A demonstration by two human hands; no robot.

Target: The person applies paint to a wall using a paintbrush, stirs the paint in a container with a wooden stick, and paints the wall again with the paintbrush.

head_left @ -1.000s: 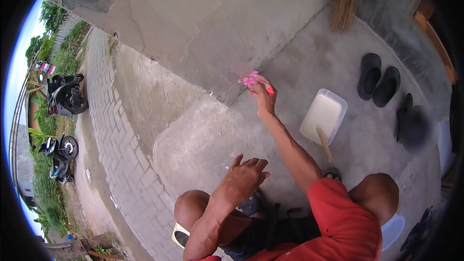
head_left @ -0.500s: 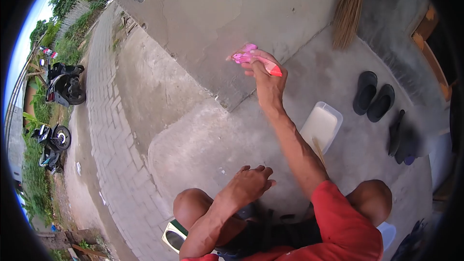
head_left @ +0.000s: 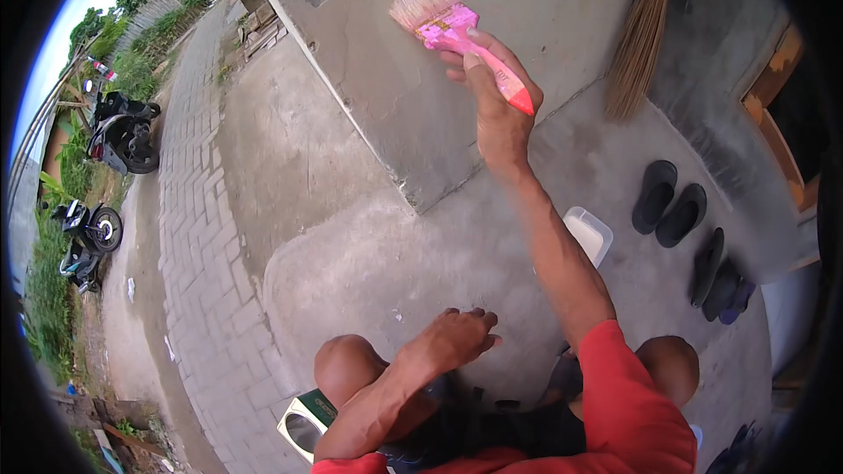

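Observation:
A wide paintbrush (head_left: pixel 452 28) with pale bristles and a pink, red-tipped handle is gripped in my right hand (head_left: pixel 503 123). Its bristles overlap the grey plastered wall (head_left: pixel 378 92) in this view, pointing up and left. Pink paint covers the lower part of the brush head and the grip. My left hand (head_left: pixel 455 340) hangs relaxed over my left knee, fingers loosely bent and apart, holding nothing. Beyond my right forearm lies a whitish rectangular plastic container (head_left: pixel 588 235), partly hidden by the arm.
Dark slippers (head_left: pixel 680 215) line the concrete floor (head_left: pixel 351 272) at right. A straw broom (head_left: pixel 639 57) leans on the wall. Beside my left knee is a box with an oval opening (head_left: pixel 303 430). A paved path (head_left: pixel 189 254) and two parked motorbikes (head_left: pixel 127 136) lie to the left.
My right hand has moved up with the paintbrush, whose bristles now show clearly instead of smeared. My left hand has hardly moved. The view has shifted slightly.

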